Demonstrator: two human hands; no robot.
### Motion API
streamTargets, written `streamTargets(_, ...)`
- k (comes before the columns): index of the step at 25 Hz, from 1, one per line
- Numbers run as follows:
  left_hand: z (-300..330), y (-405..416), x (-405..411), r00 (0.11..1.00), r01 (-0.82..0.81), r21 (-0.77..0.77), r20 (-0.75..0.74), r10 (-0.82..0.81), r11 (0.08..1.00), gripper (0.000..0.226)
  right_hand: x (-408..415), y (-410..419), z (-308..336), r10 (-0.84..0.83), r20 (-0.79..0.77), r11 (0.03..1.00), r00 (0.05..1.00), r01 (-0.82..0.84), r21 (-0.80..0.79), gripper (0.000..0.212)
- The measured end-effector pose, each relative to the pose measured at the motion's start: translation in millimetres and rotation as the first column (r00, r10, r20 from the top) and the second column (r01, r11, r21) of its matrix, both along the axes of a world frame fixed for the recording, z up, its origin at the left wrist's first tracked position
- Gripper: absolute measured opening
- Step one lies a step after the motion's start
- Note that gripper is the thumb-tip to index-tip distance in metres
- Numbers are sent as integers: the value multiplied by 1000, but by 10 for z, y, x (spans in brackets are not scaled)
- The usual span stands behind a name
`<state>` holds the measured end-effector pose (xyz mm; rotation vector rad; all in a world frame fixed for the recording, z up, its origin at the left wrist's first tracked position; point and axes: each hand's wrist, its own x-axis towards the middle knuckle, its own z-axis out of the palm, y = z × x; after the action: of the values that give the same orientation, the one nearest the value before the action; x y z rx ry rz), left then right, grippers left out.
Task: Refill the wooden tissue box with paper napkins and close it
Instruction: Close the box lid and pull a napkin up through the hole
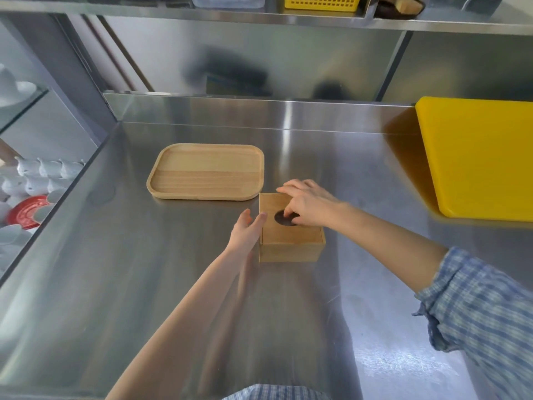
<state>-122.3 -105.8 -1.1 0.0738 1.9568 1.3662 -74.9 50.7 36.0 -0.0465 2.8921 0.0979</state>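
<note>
A square wooden tissue box (291,249) stands on the steel counter, its lid on top with a dark round hole in the middle. My right hand (310,203) rests on the lid, the thumb dipping into the hole and the fingers reaching over the far edge. My left hand (246,230) lies flat against the box's left side, fingers apart. No paper napkins are in view.
An empty wooden tray (206,171) lies just beyond and left of the box. A yellow cutting board (478,160) covers the counter's right side. White dishes and a red plate (24,212) sit below the left edge. A steel shelf with a yellow basket (321,2) hangs overhead.
</note>
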Motion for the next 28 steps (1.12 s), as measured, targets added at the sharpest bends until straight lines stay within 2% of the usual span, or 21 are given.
streamTargets(4, -42, 8, 51, 999, 9, 11, 46, -10, 1000, 64, -162, -83, -31, 54, 84, 985, 995, -67, 156, 19)
streamTargets(6, -57, 0, 78, 999, 29, 13, 35, -29, 1000, 58, -193, -109, -43, 65, 86, 980, 994, -80, 180, 14)
streamTargets(14, -36, -8, 110, 998, 58, 28, -19, -57, 998, 48, -202, -96, -158, 16, 15, 999, 1000, -17, 47, 20)
streamTargets(18, -37, -11, 115, 999, 42, 24, -28, -41, 999, 47, -222, -41, -95, 104, 27, 993, 994, -105, 51, 18)
streamTargets(21, -58, -8, 107, 999, 37, 26, -36, -36, 999, 45, -169, -5, 0, 125, 16, 992, 992, -125, -28, 19)
streamTargets(23, -66, -8, 109, 999, 34, 35, -37, -33, 999, 43, -82, 15, 42, 60, -6, 991, 998, -60, -123, 17)
streamTargets(26, -63, -8, 124, 998, 33, 39, -49, -31, 999, 40, 44, 48, 85, -65, -62, 962, 996, 46, -269, 4)
streamTargets(28, -66, -8, 112, 998, 41, 28, -47, -39, 999, 43, 102, 64, 95, -126, -68, 943, 990, 98, -318, 10)
